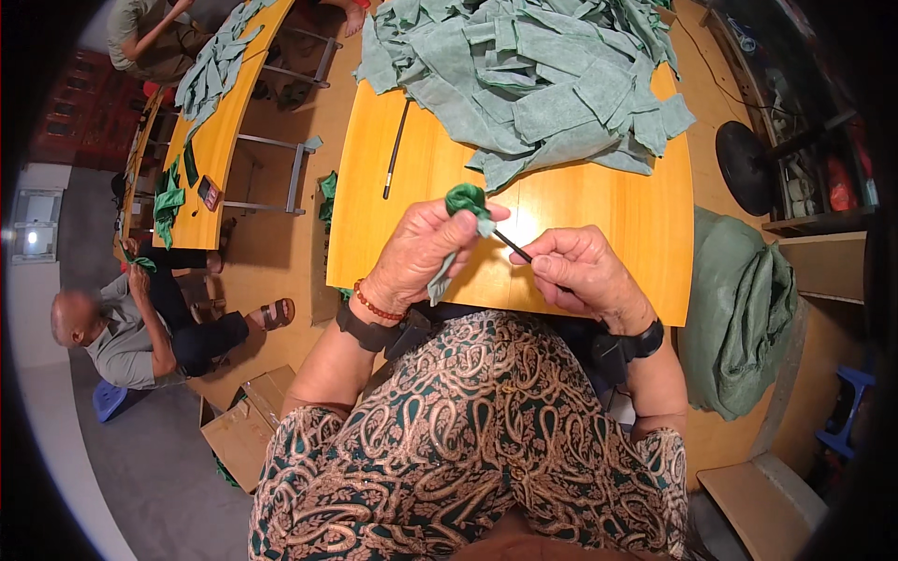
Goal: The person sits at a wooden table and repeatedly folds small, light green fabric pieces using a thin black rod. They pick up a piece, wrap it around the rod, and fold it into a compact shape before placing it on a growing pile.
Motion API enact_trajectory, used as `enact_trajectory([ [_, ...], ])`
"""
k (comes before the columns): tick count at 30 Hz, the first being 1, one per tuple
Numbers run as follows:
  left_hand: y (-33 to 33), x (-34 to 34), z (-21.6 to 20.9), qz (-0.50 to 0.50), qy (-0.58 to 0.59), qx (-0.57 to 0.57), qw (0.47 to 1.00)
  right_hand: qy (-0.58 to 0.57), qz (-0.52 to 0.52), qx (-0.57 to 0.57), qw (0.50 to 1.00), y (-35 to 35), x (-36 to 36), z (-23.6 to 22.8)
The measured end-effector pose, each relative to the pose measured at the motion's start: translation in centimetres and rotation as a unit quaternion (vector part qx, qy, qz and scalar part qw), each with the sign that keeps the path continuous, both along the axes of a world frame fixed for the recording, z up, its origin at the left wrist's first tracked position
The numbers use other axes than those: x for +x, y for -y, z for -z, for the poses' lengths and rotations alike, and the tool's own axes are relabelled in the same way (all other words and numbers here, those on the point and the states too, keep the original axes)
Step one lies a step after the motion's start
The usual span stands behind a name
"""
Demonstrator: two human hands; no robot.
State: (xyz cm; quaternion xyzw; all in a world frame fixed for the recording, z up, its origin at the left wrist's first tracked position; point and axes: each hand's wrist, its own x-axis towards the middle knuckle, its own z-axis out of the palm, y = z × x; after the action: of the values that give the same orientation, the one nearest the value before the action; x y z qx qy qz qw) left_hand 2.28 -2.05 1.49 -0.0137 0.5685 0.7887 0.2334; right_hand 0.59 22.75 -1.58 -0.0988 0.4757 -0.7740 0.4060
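Note:
My left hand [416, 248] pinches a green fabric piece [465, 198], its dark green end bunched above the thumb and a paler tail hanging below the fingers. In my right hand [582, 271], thumb and fingers grip a thin black stick [511, 246]. The stick's far end meets the bunched fabric; whether it goes inside is hidden. Both hands are over the near part of the yellow table [365, 215]. A second black stick [397, 150] with a pale tip lies left of them on the tabletop.
A large heap of grey-green fabric pieces [561, 103] covers the table's far side. To the right are a green sack [734, 318] and a black round base [745, 168]. At left, another person [140, 327] handles green fabric beside a second table [210, 150]; a cardboard box [245, 425] stands nearer.

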Motion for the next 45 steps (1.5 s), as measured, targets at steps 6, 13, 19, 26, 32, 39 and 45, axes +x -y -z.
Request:
enact_trajectory([
  [6,-0.6,-0.7,0.1,0.06,-0.027,-0.058,0.996,0.011,0.011,-0.028,0.999,1.6,-0.5,0.3],
  [13,-3.0,-0.5,2.0,-0.257,-0.238,-0.164,0.922,-0.039,0.144,0.032,0.988,4.8,2.0,0.4],
  [19,-1.3,-0.3,3.6,-0.255,-0.24,-0.187,0.918,-0.057,0.122,0.049,0.99,3.6,1.9,-0.3],
  [26,-0.1,-0.6,2.2,-0.22,-0.044,0.027,0.974,-0.023,0.089,0.052,0.994,1.0,2.6,-0.8],
  [32,-0.9,-0.5,1.3,-0.177,-0.03,0.071,0.981,-0.01,0.082,0.07,0.994,1.1,2.0,0.0],
  [39,-1.0,0.1,2.0,-0.171,-0.116,-0.076,0.976,-0.004,0.062,0.043,0.997,1.6,1.6,0.6],
  [45,-3.6,1.3,2.0,-0.213,-0.202,-0.142,0.945,0.011,0.141,0.008,0.99,3.4,1.9,2.1],
])
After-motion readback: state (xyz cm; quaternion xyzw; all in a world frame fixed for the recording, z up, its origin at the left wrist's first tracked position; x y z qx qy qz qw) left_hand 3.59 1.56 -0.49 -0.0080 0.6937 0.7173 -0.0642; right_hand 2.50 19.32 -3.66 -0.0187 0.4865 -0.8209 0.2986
